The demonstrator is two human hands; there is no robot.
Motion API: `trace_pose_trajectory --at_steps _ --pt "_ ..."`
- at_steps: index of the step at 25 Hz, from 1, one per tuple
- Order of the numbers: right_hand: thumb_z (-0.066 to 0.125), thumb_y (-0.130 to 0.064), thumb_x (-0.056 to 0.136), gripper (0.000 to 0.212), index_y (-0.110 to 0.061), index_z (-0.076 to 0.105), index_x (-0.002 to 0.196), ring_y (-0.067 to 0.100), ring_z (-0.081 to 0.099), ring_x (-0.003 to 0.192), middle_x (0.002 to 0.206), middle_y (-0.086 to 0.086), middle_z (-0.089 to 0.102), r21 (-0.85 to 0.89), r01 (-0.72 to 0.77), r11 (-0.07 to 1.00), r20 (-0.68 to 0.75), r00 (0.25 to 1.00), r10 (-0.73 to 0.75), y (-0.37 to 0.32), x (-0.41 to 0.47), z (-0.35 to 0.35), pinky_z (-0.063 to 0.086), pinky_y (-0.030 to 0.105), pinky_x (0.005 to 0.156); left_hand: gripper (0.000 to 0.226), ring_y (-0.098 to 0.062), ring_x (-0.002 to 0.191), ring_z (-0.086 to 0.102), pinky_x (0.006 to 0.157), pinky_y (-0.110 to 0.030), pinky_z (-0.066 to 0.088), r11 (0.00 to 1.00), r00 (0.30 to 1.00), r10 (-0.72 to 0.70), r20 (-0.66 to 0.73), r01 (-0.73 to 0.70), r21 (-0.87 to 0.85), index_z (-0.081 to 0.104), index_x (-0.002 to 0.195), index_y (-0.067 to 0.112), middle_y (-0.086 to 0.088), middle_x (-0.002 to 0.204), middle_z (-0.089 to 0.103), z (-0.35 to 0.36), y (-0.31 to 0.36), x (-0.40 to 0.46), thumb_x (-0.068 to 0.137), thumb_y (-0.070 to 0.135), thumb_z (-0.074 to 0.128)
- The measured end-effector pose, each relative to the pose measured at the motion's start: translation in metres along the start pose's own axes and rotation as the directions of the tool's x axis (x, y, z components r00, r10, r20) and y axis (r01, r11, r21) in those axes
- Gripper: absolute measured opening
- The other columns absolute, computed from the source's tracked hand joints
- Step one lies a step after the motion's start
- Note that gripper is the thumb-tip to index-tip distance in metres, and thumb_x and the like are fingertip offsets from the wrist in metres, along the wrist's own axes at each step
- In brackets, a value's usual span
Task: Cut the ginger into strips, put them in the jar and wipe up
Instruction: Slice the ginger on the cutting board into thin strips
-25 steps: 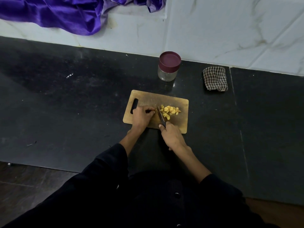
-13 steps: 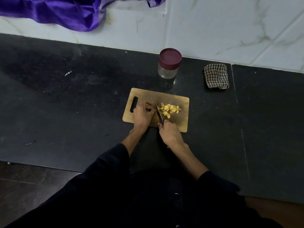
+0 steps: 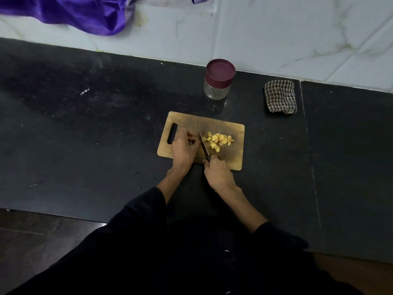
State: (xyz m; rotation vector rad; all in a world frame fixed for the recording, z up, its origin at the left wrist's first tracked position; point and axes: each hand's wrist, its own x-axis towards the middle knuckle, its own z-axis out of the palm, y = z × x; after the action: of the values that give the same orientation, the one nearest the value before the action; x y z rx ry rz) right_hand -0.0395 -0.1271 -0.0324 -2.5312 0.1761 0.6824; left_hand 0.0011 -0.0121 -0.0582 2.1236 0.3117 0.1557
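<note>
Right hand (image 3: 219, 174): fingers curled tight round the handle of the knife (image 3: 204, 146), at the near edge of the cutting board (image 3: 231, 160). The handle is almost wholly hidden inside the fist; only the blade shows, running from the hand away toward the far left, tip near the board's middle.

Left hand (image 3: 184, 149): knuckles up, fingers bent and bunched together on the board just left of the blade. It seems to pin down a piece of ginger, but that piece is covered by the fingers; cannot tell whether it is pinched or only pressed.

Cut ginger pieces (image 3: 219, 140): loose yellow pile on the board, just right of the blade, a few bits touching it.

Jar (image 3: 218, 87): upright on the black counter (image 3: 85, 145) beyond the board, maroon lid on, glass body apparently empty. Checked cloth (image 3: 280, 95): folded, far right of the jar, near the wall.

Compared with the frame half a second ago: both hands hold the same places, blade at nearly the same angle between left fingers and pile. Pile about the same in size and spread. Jar and cloth unmoved.

Hard to read: light is dim, blade edge faint against the dark board centre. Purple fabric (image 3: 74, 13) at far left is cut off by the top edge. Dark sleeves and clothing fill the near part of the view.
</note>
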Motion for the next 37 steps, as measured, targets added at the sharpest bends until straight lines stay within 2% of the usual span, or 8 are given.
trace_pose_trajectory --at_steps 5,16,22,26,29,31,35,37 --pt "0.04 -0.039 0.105 0.028 -0.014 0.051 0.111 0.023 0.063 0.066 0.097 0.014 0.063 0.088 -0.075 0.993 0.201 0.978 0.056 0.007 -0.008 -0.013 0.053 0.031 0.046 0.019 -0.002 0.067 0.058 0.058 -0.007 0.046 1.0 1.0 -0.019 -0.016 0.019 -0.011 0.054 0.096 0.009 0.001 0.083 0.063 -0.004 -0.006 -0.003 0.084 0.008 0.068" --pt "0.041 -0.04 0.105 0.028 -0.017 0.052 0.116 0.015 0.053 0.051 0.087 0.007 0.054 0.224 -0.064 0.972 0.117 0.992 0.038 0.028 -0.017 -0.029 0.046 0.026 0.041 0.014 -0.006 0.087 0.058 0.068 0.001 0.04 1.0 0.998 0.023 0.059 -0.023 0.004 0.061 0.105 0.009 -0.001 0.099 0.066 -0.01 -0.007 -0.003 0.092 0.006 0.055" --pt "0.042 -0.037 0.105 0.031 -0.015 0.045 0.127 0.019 0.06 0.065 0.103 0.014 0.062 0.267 -0.083 0.96 0.027 0.997 0.078 0.056 -0.016 -0.046 0.049 0.026 0.044 0.016 -0.009 0.069 0.058 0.06 -0.019 0.044 0.997 0.988 0.053 0.145 -0.062 0.056 0.064 0.086 0.01 -0.002 0.08 0.065 -0.015 0.001 0.001 0.092 0.024 0.06" --pt "0.04 -0.031 0.106 0.031 -0.015 0.042 0.132 0.021 0.066 0.072 0.106 0.012 0.061 0.241 -0.059 0.969 -0.001 0.998 0.061 0.069 -0.016 -0.052 0.055 0.027 0.049 0.022 -0.014 0.105 0.059 0.093 -0.028 0.048 0.95 0.969 0.184 0.163 -0.218 0.226 0.064 0.113 0.01 -0.004 0.115 0.063 -0.006 0.0 0.002 0.093 0.012 0.055" --pt "0.043 -0.025 0.105 0.03 -0.013 0.048 0.132 0.022 0.068 0.085 0.108 0.009 0.06 0.224 -0.011 0.975 -0.047 0.999 0.022 0.073 -0.017 -0.056 0.062 0.037 0.066 0.026 -0.014 0.096 0.062 0.086 -0.035 0.052 0.936 0.975 0.15 0.161 -0.193 0.296 0.068 0.101 0.014 -0.002 0.104 0.067 -0.004 0.012 -0.009 0.091 0.033 0.055" --pt "0.046 -0.023 0.104 0.03 -0.012 0.05 0.131 0.023 0.066 0.096 0.112 0.008 0.058 0.236 0.013 0.972 -0.087 0.996 0.008 0.075 -0.017 -0.056 0.06 0.043 0.079 0.027 -0.017 0.102 0.061 0.088 -0.04 0.052 0.907 0.97 0.167 0.174 -0.221 0.358 0.067 0.108 0.015 -0.003 0.11 0.066 -0.004 0.014 -0.014 0.091 0.031 0.053" --pt "0.048 -0.021 0.103 0.029 -0.011 0.053 0.13 0.025 0.063 0.097 0.121 0.008 0.048 0.212 0.055 0.976 -0.126 0.992 -0.029 0.083 -0.017 -0.051 0.059 0.044 0.081 0.021 -0.016 0.083 0.062 0.08 -0.041 0.053 0.893 0.956 0.204 0.212 -0.27 0.361 0.069 0.093 0.011 -0.005 0.094 0.067 -0.007 0.03 -0.024 0.092 0.029 0.056" --pt "0.048 -0.022 0.104 0.029 -0.01 0.055 0.129 0.024 0.062 0.096 0.122 0.008 0.044 0.19 0.035 0.981 -0.134 0.991 -0.009 0.085 -0.018 -0.051 0.059 0.043 0.08 0.021 -0.017 0.09 0.062 0.086 -0.037 0.052 0.898 0.946 0.219 0.24 -0.291 0.33 0.068 0.1 0.01 -0.006 0.102 0.066 -0.008 0.033 -0.031 0.095 0.023 0.052"
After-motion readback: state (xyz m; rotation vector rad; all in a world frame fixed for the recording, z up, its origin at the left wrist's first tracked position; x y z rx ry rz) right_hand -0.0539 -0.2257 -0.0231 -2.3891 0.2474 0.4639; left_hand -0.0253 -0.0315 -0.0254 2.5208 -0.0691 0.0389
